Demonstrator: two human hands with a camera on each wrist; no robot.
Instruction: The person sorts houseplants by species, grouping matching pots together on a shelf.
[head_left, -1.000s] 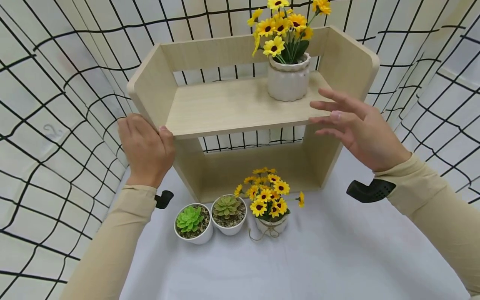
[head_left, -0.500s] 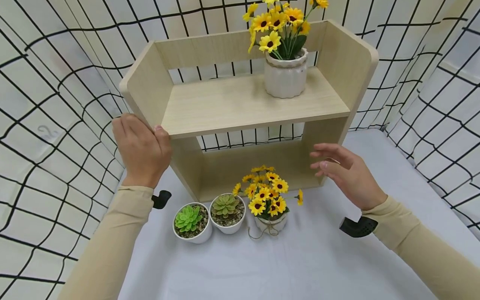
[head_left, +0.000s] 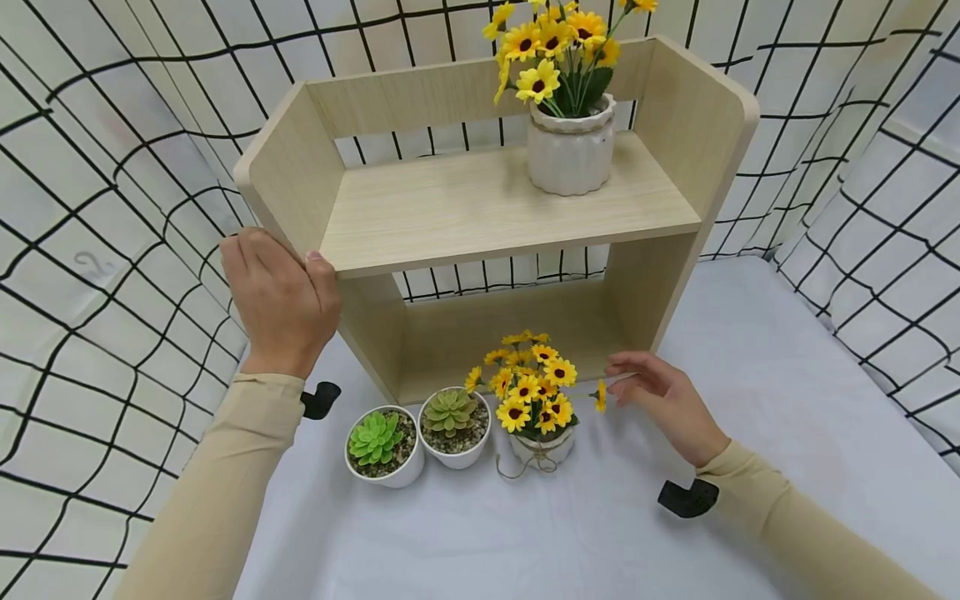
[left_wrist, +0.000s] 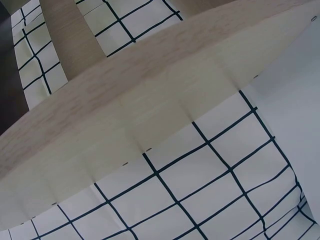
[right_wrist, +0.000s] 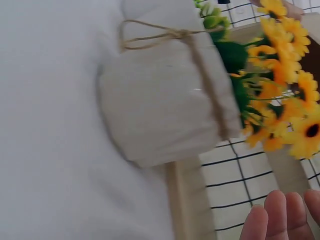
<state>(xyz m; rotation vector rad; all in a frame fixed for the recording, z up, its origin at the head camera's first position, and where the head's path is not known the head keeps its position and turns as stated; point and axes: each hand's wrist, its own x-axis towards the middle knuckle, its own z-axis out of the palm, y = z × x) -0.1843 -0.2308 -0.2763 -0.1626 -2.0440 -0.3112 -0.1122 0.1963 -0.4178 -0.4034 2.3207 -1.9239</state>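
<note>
My left hand grips the left side panel of a two-tier wooden shelf, thumb at the front edge of the upper board. In the left wrist view the side panel crosses the picture, and the hand is out of sight. My right hand, fingers loosely bent, holds nothing. It is just right of a potted yellow flower plant with twine round its pot, close to an outlying bloom. In the right wrist view this wrapped pot looks large, and the fingertips show at lower right.
Left of the twine-tied pot stand two white pots, a bright green succulent and a duller one. A taller flower pot sits on the upper shelf board. White panels with black grid surround the white tabletop.
My right hand has come down from beside the upper board to the right of the twine-tied flower pot. My left hand keeps its hold on the shelf. The view has shifted slightly.
</note>
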